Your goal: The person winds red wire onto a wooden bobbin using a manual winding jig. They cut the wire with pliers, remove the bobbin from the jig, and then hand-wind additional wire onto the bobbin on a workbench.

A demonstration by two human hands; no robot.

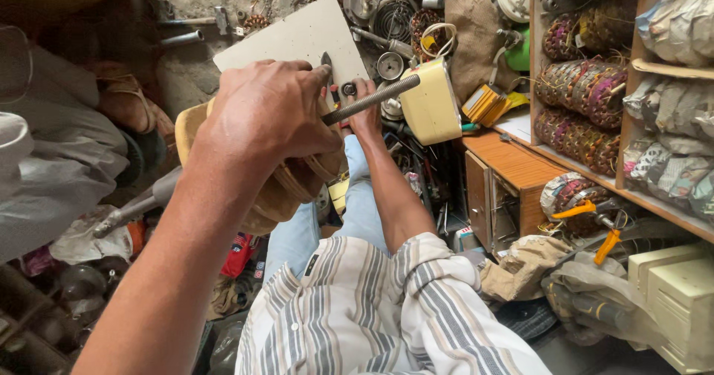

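From the head camera, my left hand (264,114) is clenched around a grey threaded metal rod (370,100), which slants up and right over a tan wooden block (286,185) on my lap. My right hand (364,114), fingers closed, pinches a small dark tool tip (327,64) against the white flat board (297,40). I'd judge the fitting midway: rod seated, not fastened. The left hand hides the rod's lower end; the tool's body is hard to make out.
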